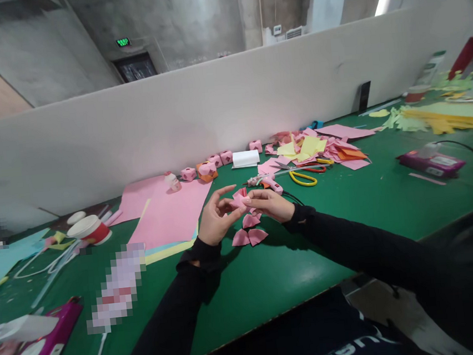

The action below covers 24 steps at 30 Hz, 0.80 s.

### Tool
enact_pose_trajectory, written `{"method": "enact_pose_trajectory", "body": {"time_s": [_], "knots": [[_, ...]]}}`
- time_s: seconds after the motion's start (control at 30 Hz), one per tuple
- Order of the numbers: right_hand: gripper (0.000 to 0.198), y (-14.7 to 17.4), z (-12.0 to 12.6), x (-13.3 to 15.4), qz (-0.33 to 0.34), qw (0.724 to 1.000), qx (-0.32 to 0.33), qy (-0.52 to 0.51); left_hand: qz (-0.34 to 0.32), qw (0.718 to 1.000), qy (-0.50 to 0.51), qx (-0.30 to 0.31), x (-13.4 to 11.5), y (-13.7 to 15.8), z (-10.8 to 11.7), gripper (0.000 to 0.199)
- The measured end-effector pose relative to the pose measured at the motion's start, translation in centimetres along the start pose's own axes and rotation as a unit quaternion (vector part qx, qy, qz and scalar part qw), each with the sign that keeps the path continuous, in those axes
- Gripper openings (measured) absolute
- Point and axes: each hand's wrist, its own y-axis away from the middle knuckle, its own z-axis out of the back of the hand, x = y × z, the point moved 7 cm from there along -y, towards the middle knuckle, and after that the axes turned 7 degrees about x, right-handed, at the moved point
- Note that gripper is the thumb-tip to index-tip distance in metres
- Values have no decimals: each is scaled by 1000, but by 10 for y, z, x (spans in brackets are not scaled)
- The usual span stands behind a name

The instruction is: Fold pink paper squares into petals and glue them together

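Between my two hands is a small folded pink paper piece (238, 198), raised a little over the green table. My left hand (216, 215) pinches it from the left, with the index finger stretched out above. From the right, the thumb and fingers of my right hand (271, 203) grip its edge. Just below, several cut pink paper petals (249, 236) lie on the table. A pink glue gun (271, 183) rests behind my right hand. Part of the folded piece is hidden by my fingers.
Pink sheets (168, 206) lie at left near a paper cup (90, 229). Folded pink paper blocks (188, 174) line the white partition (140, 136). Yellow-handled scissors (303, 178) lie by a heap of paper scraps (313, 146). Purple packs (431, 162) sit at both sides.
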Motion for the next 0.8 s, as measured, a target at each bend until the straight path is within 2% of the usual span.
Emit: {"method": "enact_pose_trajectory", "body": {"time_s": [0.13, 0.2, 0.3, 0.53, 0.8], "knots": [[32, 8, 2, 24, 138, 984, -48, 97, -17, 999, -40, 5, -2, 1, -3, 57], [33, 12, 1, 33, 174, 969, -66, 161, -28, 998, -56, 6, -3, 1, -5, 56], [30, 14, 0, 37, 165, 959, -78, 215, -34, 998, -57, 4, -3, 1, -5, 56], [31, 13, 3, 36, 169, 963, -88, 191, -26, 999, -23, -10, -5, 1, -4, 56], [32, 19, -2, 44, 177, 930, -102, 307, -49, 997, -59, -6, -6, 1, -3, 53]]}}
